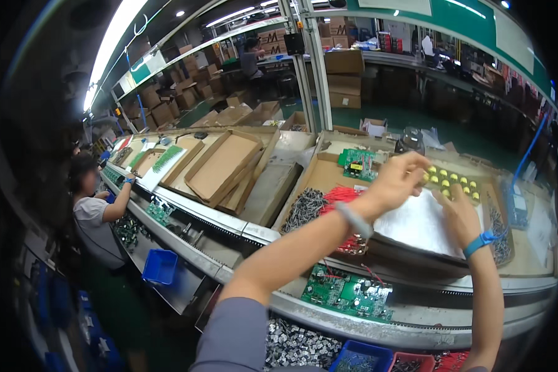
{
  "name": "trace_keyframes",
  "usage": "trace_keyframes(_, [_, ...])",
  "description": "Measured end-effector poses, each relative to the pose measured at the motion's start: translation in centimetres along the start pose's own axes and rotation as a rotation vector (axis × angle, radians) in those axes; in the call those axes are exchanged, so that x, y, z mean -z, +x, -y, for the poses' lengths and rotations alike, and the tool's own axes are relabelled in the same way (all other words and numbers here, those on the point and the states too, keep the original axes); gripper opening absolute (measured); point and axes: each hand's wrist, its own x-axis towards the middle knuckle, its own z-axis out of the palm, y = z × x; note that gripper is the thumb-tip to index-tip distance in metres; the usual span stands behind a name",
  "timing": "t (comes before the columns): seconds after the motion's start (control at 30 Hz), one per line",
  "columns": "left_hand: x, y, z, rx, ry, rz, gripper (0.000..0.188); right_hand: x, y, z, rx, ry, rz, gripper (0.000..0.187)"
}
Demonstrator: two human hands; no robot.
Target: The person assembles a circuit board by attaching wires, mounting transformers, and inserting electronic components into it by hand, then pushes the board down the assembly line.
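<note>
My left hand [404, 181], a grey band on its wrist, reaches over the far side of a shallow box lined with a silvery-white sheet [409, 224]. Its fingers are bent together beside rows of small yellow-topped components [454, 179]; whatever they pinch is too small to make out. Close by, my right hand [460, 217], wearing a blue wrist strap [479, 244], hovers at the near edge of those rows. Motion smears its fingers, so their grip cannot be read. Below my arms, green circuit boards [347, 294] with red wires lie on the conveyor rail.
Left of the sheet are grey-leaded parts [305, 211] and red-wired parts [344, 195]; a circuit board [358, 162] lies behind. Below the rail stand a blue bin [361, 358] and a red bin [413, 363]. A co-worker [99, 208] works at the left, near cardboard trays [224, 162].
</note>
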Motion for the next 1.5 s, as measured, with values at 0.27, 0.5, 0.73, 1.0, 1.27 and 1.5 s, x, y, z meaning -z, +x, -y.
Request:
trace_keyframes(0.27, [7.7, -19.3, -4.3, 0.448, -0.337, -0.109, 0.047, -2.3, 2.3, -1.5, -0.012, 0.180, -0.095, 0.021])
trace_keyframes(0.5, [7.2, -25.7, -0.1, 0.381, 0.241, -0.098, 0.041, 3.5, -0.6, -0.2, -0.105, 0.374, -0.246, 0.040])
trace_keyframes(0.73, [5.6, -25.9, 1.9, 0.066, 0.619, 0.093, 0.035, 9.0, -9.5, 9.9, -0.154, 0.774, -0.090, 0.047])
trace_keyframes(1.0, [4.6, -26.2, 2.3, -0.069, 0.784, 0.189, 0.035, 7.4, -13.8, 13.4, -0.246, 0.918, 0.005, 0.045])
trace_keyframes(1.27, [6.0, -25.9, 2.5, -0.119, 0.965, -0.005, 0.038, 5.5, -13.4, 14.2, -0.110, 0.891, -0.008, 0.042])
trace_keyframes(1.5, [4.4, -27.0, 2.2, -0.015, 0.806, 0.041, 0.035, 4.7, -14.5, 14.7, -0.131, 0.933, 0.018, 0.041])
